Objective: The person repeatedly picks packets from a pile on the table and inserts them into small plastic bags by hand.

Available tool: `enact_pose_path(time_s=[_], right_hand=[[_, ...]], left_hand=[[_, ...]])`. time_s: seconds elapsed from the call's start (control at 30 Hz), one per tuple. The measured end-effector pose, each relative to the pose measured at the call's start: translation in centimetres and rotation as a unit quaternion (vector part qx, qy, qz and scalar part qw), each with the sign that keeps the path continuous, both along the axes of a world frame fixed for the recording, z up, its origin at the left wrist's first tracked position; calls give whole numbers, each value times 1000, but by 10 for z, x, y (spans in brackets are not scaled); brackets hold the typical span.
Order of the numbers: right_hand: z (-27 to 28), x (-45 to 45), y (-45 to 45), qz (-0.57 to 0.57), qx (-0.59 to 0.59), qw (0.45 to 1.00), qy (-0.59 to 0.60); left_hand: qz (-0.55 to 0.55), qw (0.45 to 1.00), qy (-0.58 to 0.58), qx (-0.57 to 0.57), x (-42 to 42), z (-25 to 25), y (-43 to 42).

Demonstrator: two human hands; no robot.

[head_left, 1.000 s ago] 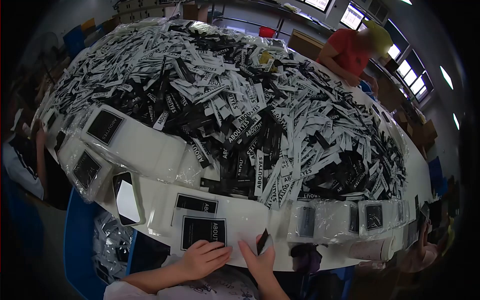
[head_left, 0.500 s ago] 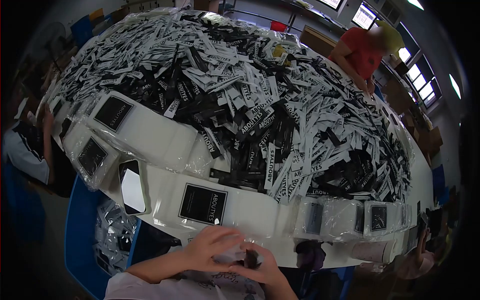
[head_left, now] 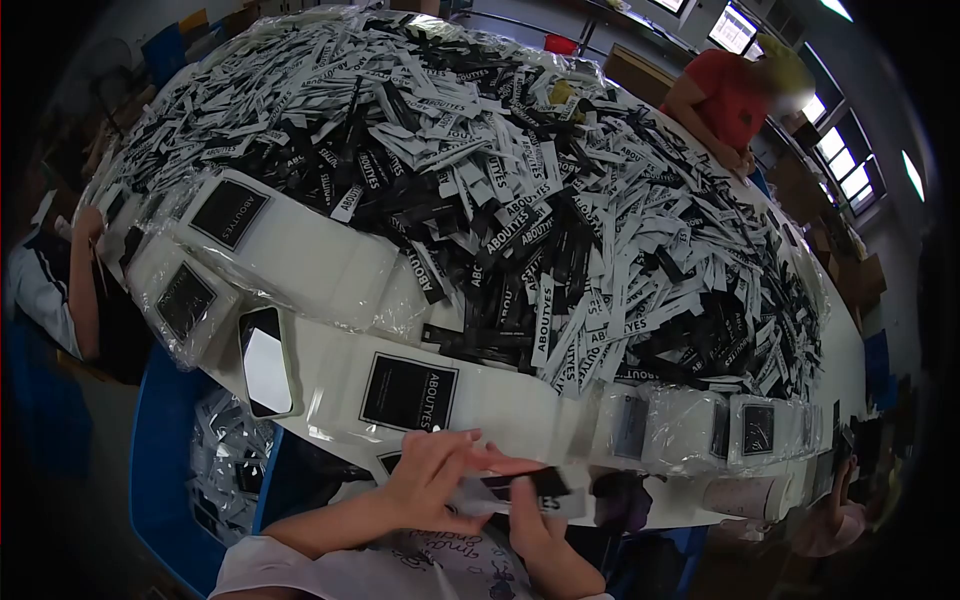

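Observation:
Near the front edge of the table, my left hand (head_left: 430,482) pinches a translucent plastic bag (head_left: 470,495) printed with a black square. My right hand (head_left: 538,520) holds black and white strip packets (head_left: 545,492), with part of the lettering "ES" showing, at the right side of the bag. Both hands are close together, and where the packets meet the bag's mouth is partly hidden by the fingers. Just beyond them lies a stack of flat bags (head_left: 510,405) with a black ABOUTYES label (head_left: 408,392).
A large heap of black and white packets (head_left: 500,200) covers the table (head_left: 845,350). A phone (head_left: 268,365) lies left of the stack. Wrapped bag bundles (head_left: 680,430) sit at the right. A blue bin (head_left: 155,480) holds filled bags below. Co-workers are at the far right (head_left: 715,100) and left (head_left: 60,285).
The bag has come off the stack toward my body, and both hands have closed in around it. The packets in my right hand now stick out to the right. The view has shifted slightly.

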State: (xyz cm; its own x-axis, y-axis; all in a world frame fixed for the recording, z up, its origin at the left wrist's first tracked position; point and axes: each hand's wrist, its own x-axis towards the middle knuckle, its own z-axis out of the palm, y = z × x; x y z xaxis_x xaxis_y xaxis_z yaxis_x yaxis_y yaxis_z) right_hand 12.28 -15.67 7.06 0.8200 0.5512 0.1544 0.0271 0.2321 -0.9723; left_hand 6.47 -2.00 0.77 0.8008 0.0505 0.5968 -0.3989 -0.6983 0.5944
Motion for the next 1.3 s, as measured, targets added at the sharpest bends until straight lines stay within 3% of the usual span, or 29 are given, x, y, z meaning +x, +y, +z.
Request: enact_pose_path(time_s=[0.03, 0.07, 0.1, 0.2, 0.3, 0.33, 0.43, 0.57, 0.63, 0.7, 0.77, 0.83, 0.93, 1.07, 1.13, 1.17, 1.23, 1.27, 1.3], right_hand=[[5, 7, -3, 95, -113, 988, -35], [-6, 15, -13, 181, -64, 980, -53], [-3, 15, -13, 184, -64, 979, -52], [2, 10, -8, 130, -117, 983, -49], [-2, 4, 10, -125, -99, 982, -96], [-8, 5, 1, -123, -101, 982, -99], [-16, 9, -23, 8, -248, 904, -347], [-16, 12, -24, 87, -327, 890, -306], [-29, 6, -24, -95, -134, 958, -234], [-32, 5, -30, -85, -134, 950, -269], [-36, 6, -29, -70, -133, 910, -387], [-29, 4, -30, -44, -190, 914, -357], [-8, 6, -21, 91, -355, 869, -333], [-9, 11, -25, 93, -357, 864, -343], [-19, 11, -31, 70, -262, 932, -240], [-21, 11, -29, 70, -261, 932, -241], [-25, 7, -25, 170, -322, 866, -344], [-25, 9, -26, 167, -321, 867, -342], [-25, 14, -29, 177, -323, 861, -351]], left_hand=[[-4, 999, 47, 12, 3, 1, 4], [0, 999, 46, 11, 4, -1, 6], [-28, 998, 55, -7, 4, -3, 7], [-79, 993, 75, -39, 0, 1, 4], [-97, 991, 75, -49, 3, 6, 8], [-90, 992, 76, -49, 4, 7, 10], [-105, 990, 94, -22, 3, 10, 14], [-118, 986, 117, -7, 2, 13, 10], [-114, 986, 119, -27, 3, 22, 13], [-115, 985, 129, -26, 5, 22, 17], [-116, 983, 139, -24, 4, 22, 18], [-135, 977, 164, 25, 3, 25, 15], [-101, 985, 139, 11, 3, 19, 12], [-94, 987, 130, -3, 2, 22, 17], [-71, 989, 124, 22, 0, 24, 21], [-70, 989, 124, 24, 0, 25, 20], [-114, 970, 170, 133, -2, 29, 16], [-117, 969, 171, 135, -2, 33, 18], [-153, 973, 160, 69, -1, 38, 22]])
